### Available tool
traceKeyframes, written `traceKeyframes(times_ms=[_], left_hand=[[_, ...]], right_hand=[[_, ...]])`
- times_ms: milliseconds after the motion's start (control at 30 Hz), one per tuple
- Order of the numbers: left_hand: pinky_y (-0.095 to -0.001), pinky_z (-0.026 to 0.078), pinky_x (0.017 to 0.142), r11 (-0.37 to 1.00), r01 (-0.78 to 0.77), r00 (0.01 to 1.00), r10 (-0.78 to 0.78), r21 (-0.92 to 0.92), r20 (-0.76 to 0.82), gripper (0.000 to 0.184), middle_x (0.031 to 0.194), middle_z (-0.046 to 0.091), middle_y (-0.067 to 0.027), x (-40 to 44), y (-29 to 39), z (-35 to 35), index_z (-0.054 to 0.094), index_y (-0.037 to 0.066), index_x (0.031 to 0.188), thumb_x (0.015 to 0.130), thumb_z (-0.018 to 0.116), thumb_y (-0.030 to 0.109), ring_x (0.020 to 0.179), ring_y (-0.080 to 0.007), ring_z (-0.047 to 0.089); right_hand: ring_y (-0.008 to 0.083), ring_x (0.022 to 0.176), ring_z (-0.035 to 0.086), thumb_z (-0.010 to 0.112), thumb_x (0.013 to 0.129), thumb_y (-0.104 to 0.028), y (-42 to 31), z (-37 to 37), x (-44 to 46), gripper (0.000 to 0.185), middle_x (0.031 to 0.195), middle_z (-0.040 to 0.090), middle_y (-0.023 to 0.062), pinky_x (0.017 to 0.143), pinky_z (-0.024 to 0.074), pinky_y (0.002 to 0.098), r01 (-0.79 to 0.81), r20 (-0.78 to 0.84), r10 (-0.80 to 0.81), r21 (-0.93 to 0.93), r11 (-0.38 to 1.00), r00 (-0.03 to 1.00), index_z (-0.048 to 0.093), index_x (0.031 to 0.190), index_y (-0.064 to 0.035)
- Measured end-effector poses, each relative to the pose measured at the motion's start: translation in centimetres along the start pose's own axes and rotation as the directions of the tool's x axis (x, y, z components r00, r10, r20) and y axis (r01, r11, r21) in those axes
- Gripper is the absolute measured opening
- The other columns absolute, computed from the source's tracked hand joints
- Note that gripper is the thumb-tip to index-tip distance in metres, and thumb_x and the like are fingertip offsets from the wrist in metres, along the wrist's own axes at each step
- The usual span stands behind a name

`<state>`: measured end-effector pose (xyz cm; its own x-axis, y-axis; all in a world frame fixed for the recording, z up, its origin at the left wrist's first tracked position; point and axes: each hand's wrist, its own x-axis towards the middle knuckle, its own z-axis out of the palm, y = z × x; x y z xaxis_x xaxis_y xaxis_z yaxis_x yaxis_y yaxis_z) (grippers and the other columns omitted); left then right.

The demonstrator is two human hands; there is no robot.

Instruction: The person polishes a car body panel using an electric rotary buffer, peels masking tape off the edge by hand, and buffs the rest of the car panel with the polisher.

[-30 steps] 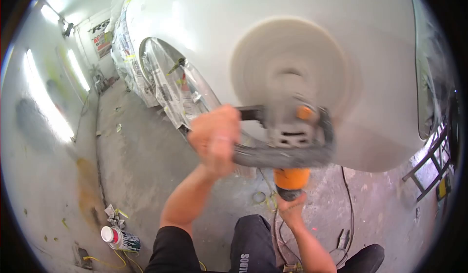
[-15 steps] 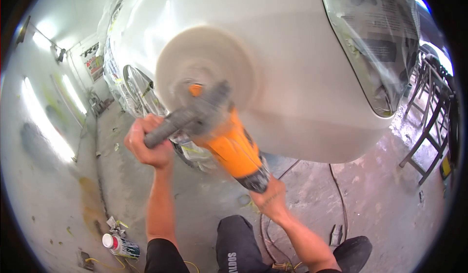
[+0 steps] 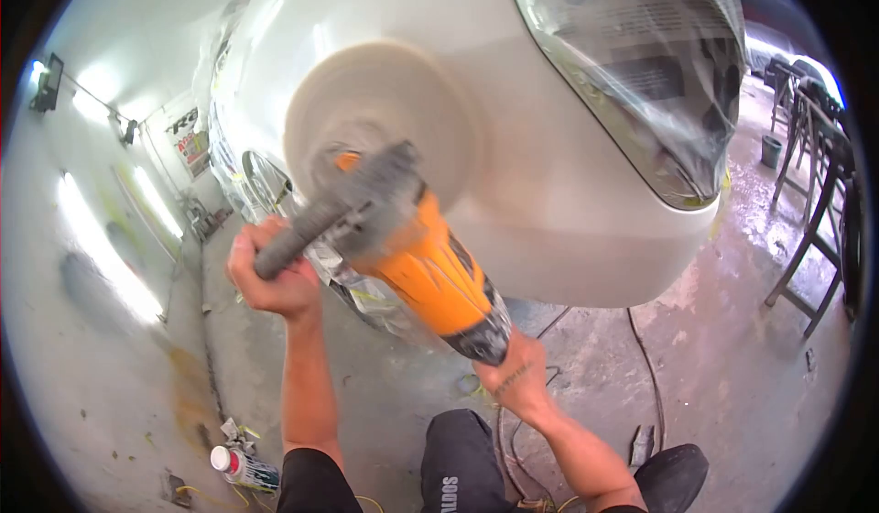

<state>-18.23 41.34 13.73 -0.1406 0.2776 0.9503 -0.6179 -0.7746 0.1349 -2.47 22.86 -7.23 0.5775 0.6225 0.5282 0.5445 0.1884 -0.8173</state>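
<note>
My left hand (image 3: 275,270) is closed around the dark front handle of an orange and black power polisher (image 3: 430,270). At the polisher's rear end my right hand (image 3: 515,371) grips the black body. A large round pale pad (image 3: 403,101), blurred by motion, lies against the light, glossy car body panel (image 3: 549,247). Plastic film and newspaper (image 3: 650,73) mask an area at the panel's right. More masking paper (image 3: 366,302) shows below the polisher and behind my left hand.
Dark metal stands (image 3: 810,229) and a bucket (image 3: 771,151) are at the right. A bottle with a white cap (image 3: 243,467) stands at the lower left. Cables (image 3: 652,357) run over the floor. A wall with bright lights (image 3: 110,247) rises at the left.
Both hands and the polisher have moved left over the panel since the first frame, and the polisher has tilted. The view has shifted, showing more of the masked area and the stands.
</note>
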Motion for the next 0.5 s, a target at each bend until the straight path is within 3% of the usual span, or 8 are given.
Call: traceKeyframes(times_ms=[67, 100, 233, 300, 367, 400, 433, 500], left_hand=[[-0.0368, 0.036, 0.053, 0.985, 0.102, 0.973, -0.069, 0.142, -0.22, 0.039, 0.056, 0.031, -0.0041, 1.0, 0.1, 0.0, 0.034, 0.01, 0.062, 0.097, 0.043, 0.024, 0.049, -0.0179, 0.035], [-0.0368, 0.036, 0.053, 0.984, 0.104, 0.974, -0.071, 0.143, -0.215, 0.039, 0.056, 0.031, -0.0041, 0.9, 0.2, 0.3, 0.034, 0.01, 0.062, 0.097, 0.043, 0.024, 0.049, -0.0179, 0.035], [-0.0384, 0.036, 0.053, 0.999, -0.045, 0.999, 0.045, 0.003, -0.019, 0.038, 0.056, 0.033, -0.0036, -1.7, 2.6, 5.7, 0.037, 0.009, 0.062, 0.096, 0.045, 0.024, 0.049, -0.0188, 0.036], [-0.0377, 0.036, 0.054, 0.997, -0.022, 0.951, 0.043, -0.073, 0.307, 0.037, 0.057, 0.033, -0.0032, -3.6, 3.5, 7.4, 0.037, 0.008, 0.063, 0.095, 0.044, 0.023, 0.049, -0.019, 0.035], [-0.0375, 0.036, 0.054, 0.998, -0.019, 0.953, 0.036, -0.06, 0.302, 0.036, 0.056, 0.032, -0.0028, -4.5, 4.1, 7.6, 0.037, 0.008, 0.062, 0.094, 0.044, 0.023, 0.049, -0.0187, 0.035], [-0.0372, 0.037, 0.055, 0.999, -0.016, 0.951, 0.029, -0.042, 0.309, 0.035, 0.056, 0.032, -0.0024, -4.8, 4.3, 7.7, 0.037, 0.009, 0.062, 0.094, 0.043, 0.023, 0.05, -0.0184, 0.035], [-0.0372, 0.037, 0.055, 0.999, -0.009, 0.948, 0.021, -0.039, 0.317, 0.035, 0.056, 0.032, -0.0024, -4.7, 3.6, 6.9, 0.037, 0.009, 0.062, 0.094, 0.043, 0.023, 0.05, -0.0184, 0.035], [-0.0364, 0.038, 0.057, 0.999, 0.042, 0.999, -0.043, -0.031, -0.03, 0.037, 0.055, 0.032, -0.0033, -3.8, 1.6, 3.8, 0.039, 0.01, 0.064, 0.097, 0.039, 0.028, 0.052, -0.0184, 0.036]], right_hand=[[0.0478, 0.077, 0.069, 0.074, 0.078, -0.014, -1.1, -0.5, 1.1, 0.041, 0.082, 0.07, 0.0237, 0.068, 0.0561, 0.0481, 0.019, 0.021, -0.019, -0.025, 1.0, 1.0, 0.063, 0.115, -0.0017], [0.0478, 0.077, 0.069, 0.074, 0.078, -0.014, -1.2, -0.9, 0.6, 0.041, 0.082, 0.07, 0.0237, 0.068, 0.0561, 0.0481, 0.016, 0.019, -0.015, -0.022, 1.0, 1.0, 0.063, 0.115, -0.0017], [0.0429, 0.081, 0.073, 0.072, 0.08, -0.009, -0.8, -2.1, -4.8, 0.03, 0.085, 0.072, 0.0241, 0.07, 0.0565, 0.0429, -0.01, -0.038, 0.013, 0.099, 0.995, 0.999, 0.069, 0.109, -0.0014], [0.0392, 0.084, 0.076, 0.071, 0.081, -0.007, -0.1, -2.1, -7.4, 0.023, 0.087, 0.072, 0.0251, 0.071, 0.0561, 0.0397, -0.03, -0.063, 0.04, 0.144, 0.989, 0.997, 0.071, 0.103, 0.0003], [0.0364, 0.085, 0.077, 0.07, 0.084, -0.006, 0.8, -1.7, -9.0, 0.022, 0.089, 0.073, 0.0238, 0.072, 0.056, 0.0388, -0.092, -0.089, 0.112, 0.203, 0.975, 0.99, 0.072, 0.105, 0.0005], [0.0457, 0.083, 0.073, 0.071, 0.076, -0.002, 1.1, -1.8, -8.4, 0.039, 0.089, 0.073, 0.025, 0.07, 0.0582, 0.0427, 0.017, -0.072, -0.008, 0.128, 0.992, 0.997, 0.069, 0.114, -0.0004], [0.0457, 0.083, 0.073, 0.071, 0.076, -0.002, 1.1, -2.0, -7.9, 0.039, 0.089, 0.073, 0.025, 0.07, 0.0582, 0.0427, 0.008, -0.074, 0.002, 0.135, 0.991, 0.997, 0.069, 0.114, -0.0004], [0.0473, 0.082, 0.071, 0.074, 0.075, -0.006, 0.9, -2.5, -5.5, 0.038, 0.087, 0.072, 0.0256, 0.069, 0.0576, 0.0462, 0.028, -0.054, -0.023, 0.084, 0.996, 0.998, 0.066, 0.112, 0.0012]])
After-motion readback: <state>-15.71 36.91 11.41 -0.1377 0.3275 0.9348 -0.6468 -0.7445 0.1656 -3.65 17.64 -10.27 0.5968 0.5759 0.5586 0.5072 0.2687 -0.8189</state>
